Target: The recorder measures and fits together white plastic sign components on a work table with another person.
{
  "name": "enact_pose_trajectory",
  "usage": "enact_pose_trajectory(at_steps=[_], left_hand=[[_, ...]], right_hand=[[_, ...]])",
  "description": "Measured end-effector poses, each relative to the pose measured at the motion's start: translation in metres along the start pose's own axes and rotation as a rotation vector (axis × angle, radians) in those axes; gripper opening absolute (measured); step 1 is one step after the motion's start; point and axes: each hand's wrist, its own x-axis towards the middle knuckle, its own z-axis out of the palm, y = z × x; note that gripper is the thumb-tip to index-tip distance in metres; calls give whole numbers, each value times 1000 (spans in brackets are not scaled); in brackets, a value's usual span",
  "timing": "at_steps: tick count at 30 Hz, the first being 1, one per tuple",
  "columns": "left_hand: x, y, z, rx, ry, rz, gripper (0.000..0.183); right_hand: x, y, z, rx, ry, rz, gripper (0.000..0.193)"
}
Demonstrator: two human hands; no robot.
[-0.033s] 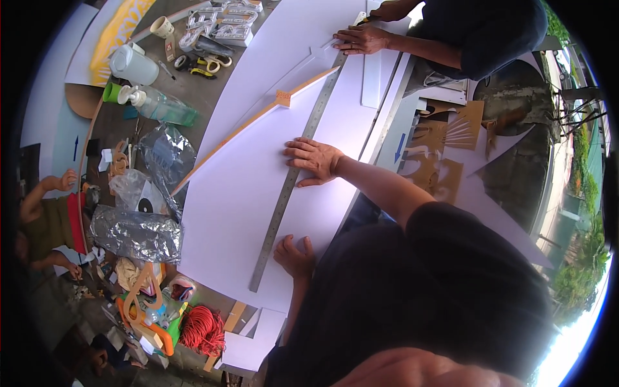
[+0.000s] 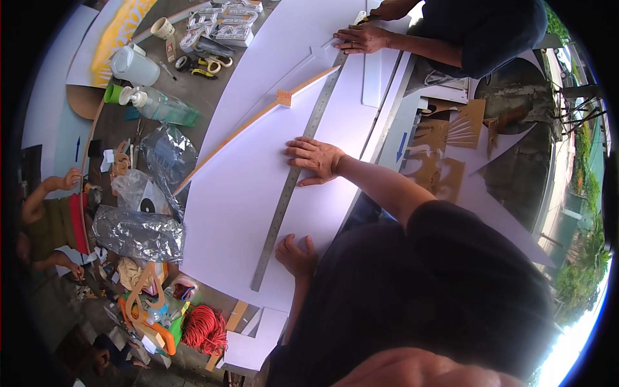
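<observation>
A long steel ruler (image 2: 274, 222) lies across a large white board (image 2: 225, 226). My right hand (image 2: 316, 160) presses flat over the ruler near its middle, fingers spread. Closer to me, my left hand (image 2: 296, 256) rests on the board just right of the ruler's near end, thumb and fingers apart, holding nothing. At the far end, a co-worker's hand (image 2: 364, 39) lies on the ruler. That person's other hand (image 2: 390, 9) holds a yellow-and-black tool, perhaps a cutter, partly hidden. A thin bent strip with a brown edge (image 2: 284, 99) stands on the board left of the ruler.
Left of the board are a pump bottle (image 2: 164, 106), a white jug (image 2: 134, 64), scissors (image 2: 213, 64), power strips (image 2: 232, 29), clear plastic wrap (image 2: 138, 235) and a red cord coil (image 2: 205, 330). Brown cut-outs (image 2: 445, 148) lie right. Another person (image 2: 48, 222) is at far left.
The whole view has shifted very slightly. Both my hands, the ruler and the co-worker's hands keep their places on the board.
</observation>
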Motion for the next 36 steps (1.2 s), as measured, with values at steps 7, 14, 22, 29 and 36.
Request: enact_pose_trajectory(at_steps=[7, 14, 22, 29, 36], left_hand=[[1, -3, 5, 1, 61, 43, 47], [0, -3, 4, 36, 48, 19, 47], [-4, -9, 12, 18, 52, 35, 49], [-3, -7, 12, 21, 31, 18, 51], [-4, -7, 10, -8, 11, -12, 50]], right_hand=[[-1, 3, -2, -37, -16, -1, 61], [0, 1, 0, -20, -15, 3, 62], [-2, 0, -3, -31, -61, 14, 62], [-2, 1, -4, -28, -66, 27, 61], [0, 1, -2, -29, -61, 18, 62]])
